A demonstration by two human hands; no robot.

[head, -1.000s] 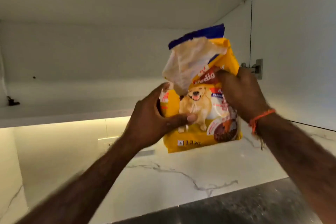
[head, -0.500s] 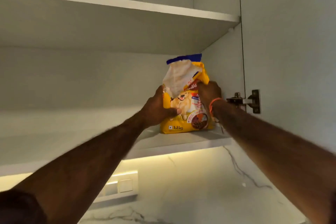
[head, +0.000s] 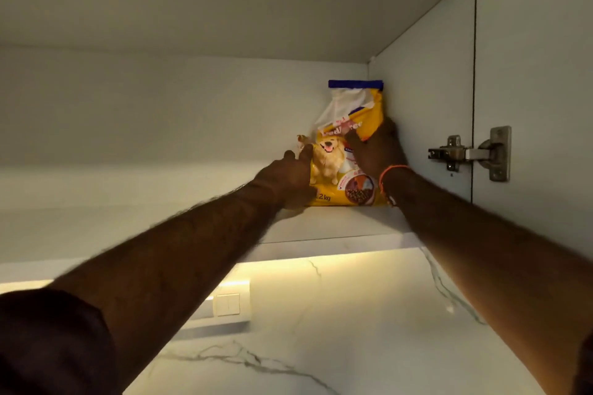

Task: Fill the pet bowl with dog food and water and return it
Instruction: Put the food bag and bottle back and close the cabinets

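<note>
Up on the lower white cabinet shelf (head: pixel 337 224), the yellow plastic dog food bag with a blue top strip (head: pixel 348 151) stands upright in the right corner. The left hand (head: pixel 285 184) cups its lower left edge while the right hand (head: pixel 375 151) presses its front, both closed on it. Being soft and crinkly, with loose kibble inside, it looks liable to slump, so a hold low on both sides seems safest.
</note>
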